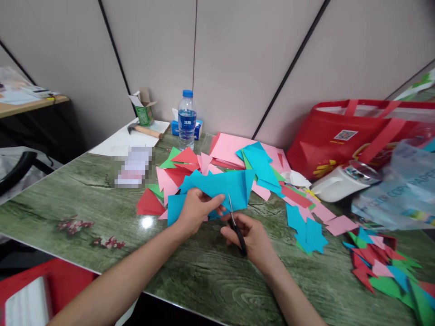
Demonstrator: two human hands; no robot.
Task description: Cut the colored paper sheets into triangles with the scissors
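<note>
A sheet of blue paper [217, 185] with a jagged upper left edge and a fold near its right side is pinched in my left hand [197, 209]. My right hand [249, 235] grips black-handled scissors [238, 231], their blades pointing up against the lower edge of the paper. How far the blades are apart is hard to see. Beneath and behind my left hand lie another blue piece [174, 208] and scraps in red [149, 203], pink [166, 183] and green [170, 158].
Behind stand a water bottle [187, 122], a tissue box [199, 129] and a small green box [144, 113]. A hammer [146, 131] lies on white paper. To the right are a red bag [326, 131], a white mug [335, 183], blue cutouts [307, 231] and a heap of colored scraps [380, 262].
</note>
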